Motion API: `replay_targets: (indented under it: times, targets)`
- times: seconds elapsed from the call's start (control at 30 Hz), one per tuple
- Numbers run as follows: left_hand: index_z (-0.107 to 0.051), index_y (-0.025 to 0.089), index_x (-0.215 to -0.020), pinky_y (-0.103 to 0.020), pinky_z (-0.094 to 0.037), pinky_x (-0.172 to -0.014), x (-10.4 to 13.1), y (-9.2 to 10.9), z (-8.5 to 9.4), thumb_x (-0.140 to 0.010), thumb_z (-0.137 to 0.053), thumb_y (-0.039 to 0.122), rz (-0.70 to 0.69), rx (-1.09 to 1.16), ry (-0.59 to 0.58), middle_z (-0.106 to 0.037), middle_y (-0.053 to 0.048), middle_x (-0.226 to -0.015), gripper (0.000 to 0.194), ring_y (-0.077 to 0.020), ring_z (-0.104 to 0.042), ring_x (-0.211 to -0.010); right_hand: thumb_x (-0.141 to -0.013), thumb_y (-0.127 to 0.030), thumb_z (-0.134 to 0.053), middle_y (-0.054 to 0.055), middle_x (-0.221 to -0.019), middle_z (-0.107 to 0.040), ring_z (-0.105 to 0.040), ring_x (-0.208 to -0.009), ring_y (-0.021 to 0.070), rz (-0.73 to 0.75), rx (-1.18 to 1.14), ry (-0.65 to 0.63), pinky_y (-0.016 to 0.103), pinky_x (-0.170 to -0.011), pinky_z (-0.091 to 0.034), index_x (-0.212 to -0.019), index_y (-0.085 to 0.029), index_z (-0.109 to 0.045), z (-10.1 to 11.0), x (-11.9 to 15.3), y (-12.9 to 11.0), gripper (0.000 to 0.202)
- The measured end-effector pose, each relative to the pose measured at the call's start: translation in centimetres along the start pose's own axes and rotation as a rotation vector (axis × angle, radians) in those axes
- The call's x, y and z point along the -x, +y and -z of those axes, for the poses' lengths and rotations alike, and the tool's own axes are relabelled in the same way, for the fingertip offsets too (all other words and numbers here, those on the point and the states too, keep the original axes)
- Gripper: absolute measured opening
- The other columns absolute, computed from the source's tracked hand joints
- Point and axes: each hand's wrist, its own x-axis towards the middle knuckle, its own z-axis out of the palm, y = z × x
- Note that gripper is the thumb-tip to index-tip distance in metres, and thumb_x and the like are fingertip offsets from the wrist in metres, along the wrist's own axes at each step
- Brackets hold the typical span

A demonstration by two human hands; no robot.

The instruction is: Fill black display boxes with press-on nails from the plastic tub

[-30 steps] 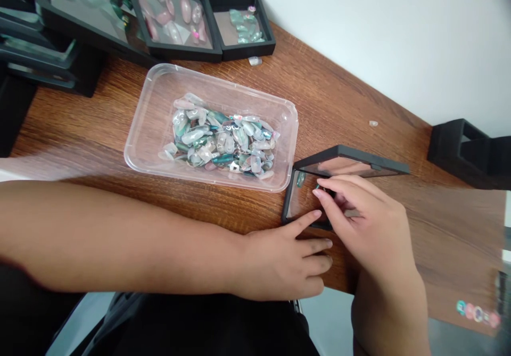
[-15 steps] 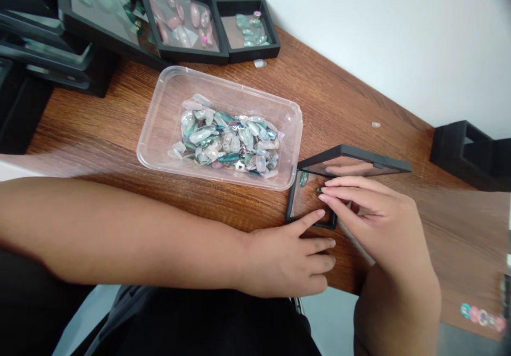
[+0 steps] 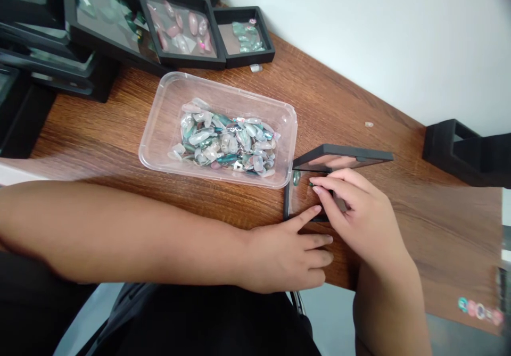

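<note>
A small black display case (image 3: 286, 203) stands open near the table's front edge, its hinged lid (image 3: 359, 157) tilted up. Inside, a dark green false nail (image 3: 296, 178) rests on the clear film. My right hand (image 3: 359, 212) reaches under the lid with thumb and fingertips pinched on another green false nail (image 3: 311, 184), mostly covered by the fingers. My left hand (image 3: 291, 255) is spread open, its index fingertip at the case's front edge. Beside the case is a clear plastic tub (image 3: 149, 146) holding a heap of green, clear and whitish false nails (image 3: 227, 140).
Several black display cases with false nails (image 3: 179, 26) stand and lean at the back left. A black stand (image 3: 447, 148) is at the right by the white wall (image 3: 379, 36). Two loose pale nails (image 3: 256, 68) lie on the wooden table (image 3: 331, 100). Colourful round pieces (image 3: 479, 311) show at lower right.
My right hand has moved left, carrying the pinched green nail a little closer to the one in the case. The lid sits slightly lower. My left hand stays nearly in place.
</note>
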Motion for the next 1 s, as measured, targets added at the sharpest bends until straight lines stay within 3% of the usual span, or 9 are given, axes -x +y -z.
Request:
replay_targets:
  times: [0.23,0.43,0.8,1.0]
  targets:
    - [-0.071,0.027,-0.099,-0.068,-0.032,-0.124,-0.1,-0.1,0.1,-0.091,-0.06,0.022,0.002,0.0,-0.007,-0.066,0.001,-0.133,0.015,-0.0271,-0.054,-0.135,-0.089,-0.005,-0.058,0.001,-0.112,-0.071,-0.067,-0.101,0.0159,0.084,-0.086,0.024,0.029,-0.084,-0.055,-0.11,-0.024,-0.074,-0.3,-0.2,-0.1,0.032]
    - [-0.071,0.025,-0.099,-0.066,-0.036,-0.121,0.0,-0.1,0.2,-0.09,-0.062,0.023,-0.001,0.0,0.01,-0.066,0.0,-0.134,0.014,-0.0264,-0.056,-0.134,-0.09,-0.018,-0.068,0.0,-0.106,-0.077,-0.071,-0.096,0.0141,0.041,-0.148,0.098,0.028,-0.087,-0.058,-0.113,-0.021,-0.073,0.0,-0.5,0.0,0.024]
    - [-0.071,0.027,-0.097,-0.066,-0.04,-0.118,-0.1,0.0,-0.1,-0.091,-0.061,0.025,0.006,-0.028,0.041,-0.067,0.001,-0.131,0.012,-0.0265,-0.056,-0.134,-0.09,-0.016,-0.069,0.0,-0.099,-0.078,-0.07,-0.093,0.0149,0.112,-0.094,0.167,0.028,-0.086,-0.056,-0.104,-0.018,-0.075,-1.0,-1.2,-1.0,0.015]
    - [-0.072,0.027,-0.097,-0.066,-0.037,-0.119,0.0,0.1,-0.2,-0.094,-0.058,0.025,0.0,-0.052,0.044,-0.068,0.0,-0.13,0.015,-0.0276,-0.054,-0.134,-0.092,-0.023,-0.068,-0.001,-0.082,-0.071,-0.065,-0.078,0.0124,0.058,-0.064,0.116,0.025,-0.07,-0.05,-0.104,-0.019,-0.075,-0.8,-1.2,-0.9,0.015]
